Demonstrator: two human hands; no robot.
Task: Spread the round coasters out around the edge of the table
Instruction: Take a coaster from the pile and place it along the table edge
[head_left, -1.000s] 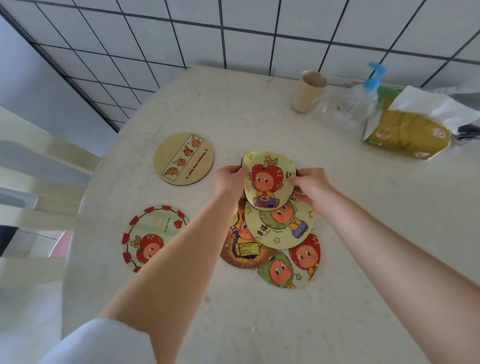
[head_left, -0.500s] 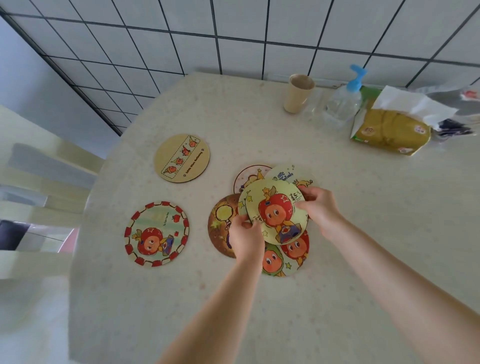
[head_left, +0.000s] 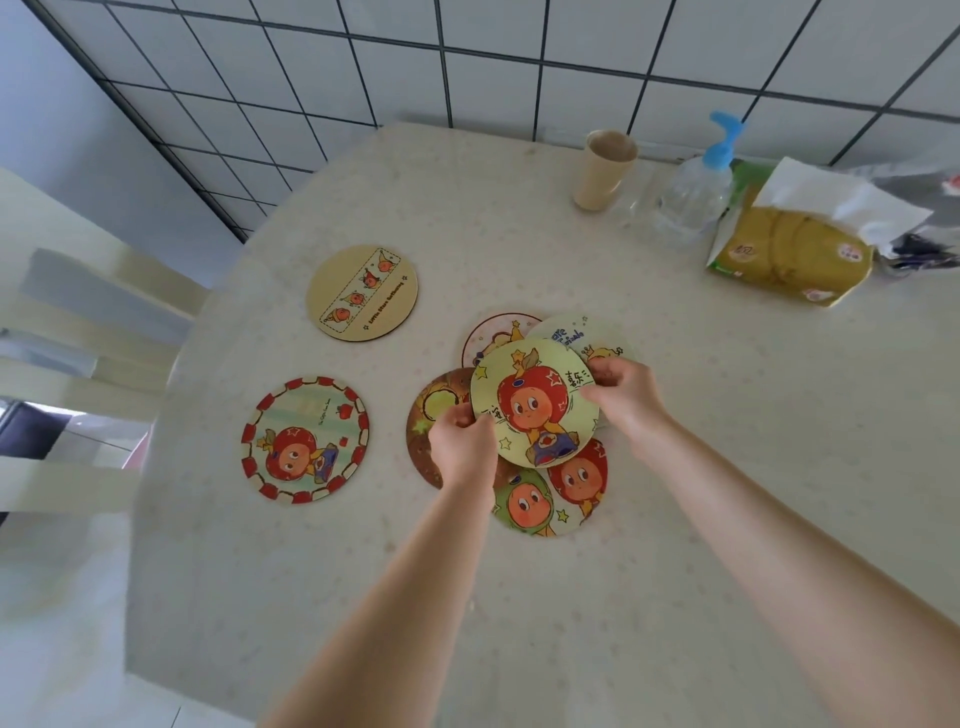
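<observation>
Left hand (head_left: 462, 447) and right hand (head_left: 621, 391) pinching opposite edges of yellow-green coaster (head_left: 535, 402) above overlapping coaster pile (head_left: 550, 499) on table (head_left: 727, 467).

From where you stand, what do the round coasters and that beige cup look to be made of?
The tan coaster looks like thin wood or board: flat, matte, bare tan face, dark rim. The yellow coaster, held by the left hand and right hand, stays rigid, with a printed matte face. The cup is probably matte plastic or paper; I can't tell which.
</observation>
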